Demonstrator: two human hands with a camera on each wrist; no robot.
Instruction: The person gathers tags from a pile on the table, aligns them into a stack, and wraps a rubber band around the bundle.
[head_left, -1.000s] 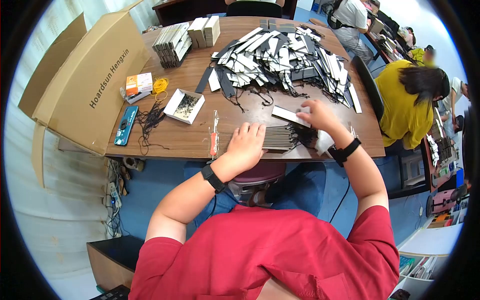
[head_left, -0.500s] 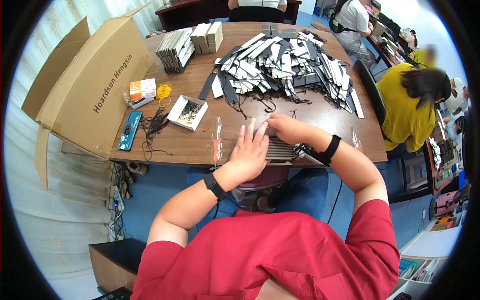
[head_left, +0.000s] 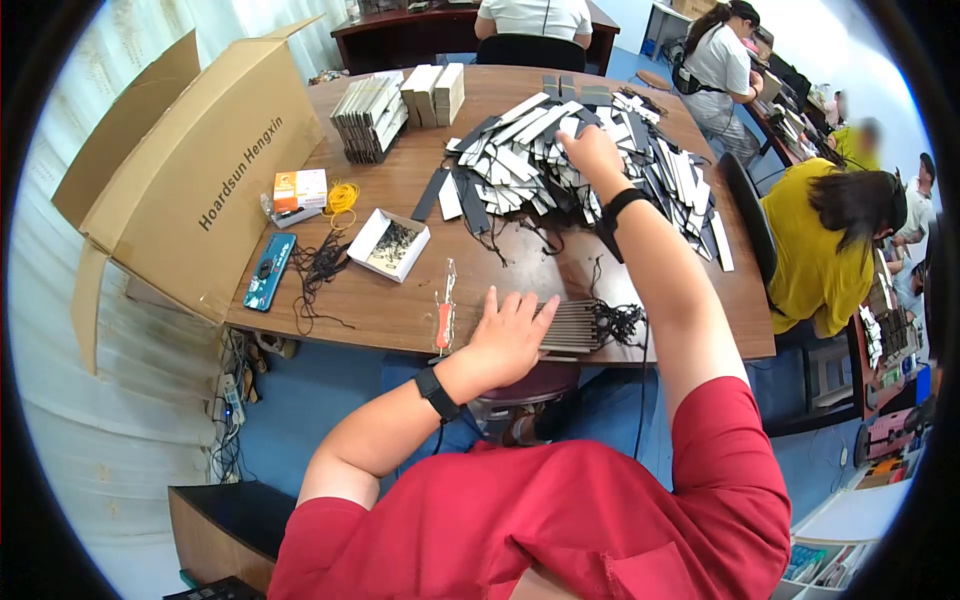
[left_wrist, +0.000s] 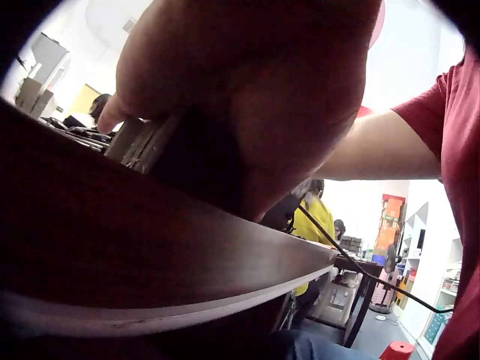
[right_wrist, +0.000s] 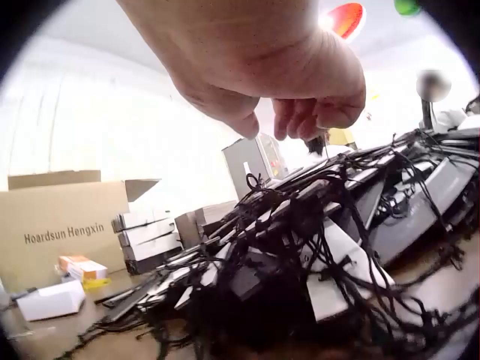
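My left hand (head_left: 508, 335) rests with spread fingers at the left end of a row of thin strips (head_left: 570, 328) standing packed together near the table's front edge, black cords bunched at their right end. In the left wrist view the same hand (left_wrist: 247, 82) covers most of the strips. Farther back, my right hand (head_left: 592, 155) is over a heap of loose black and white strips (head_left: 520, 165). The right wrist view shows that hand (right_wrist: 277, 75) above the heap (right_wrist: 337, 277), with a gap between thumb and bent fingers.
Left on the table are a white box of small parts (head_left: 390, 245), a phone (head_left: 270, 272), black cords (head_left: 318, 262), yellow bands (head_left: 342, 198) and an orange-white box (head_left: 300, 190). Stacked strips (head_left: 368, 118) stand behind, beside a large carton (head_left: 200, 180). A person in yellow (head_left: 820, 240) sits at right.
A white strip was in my right hand above the row, and the hand then came beside my left hand. Now it is out over the heap. My left hand has stayed by the row.
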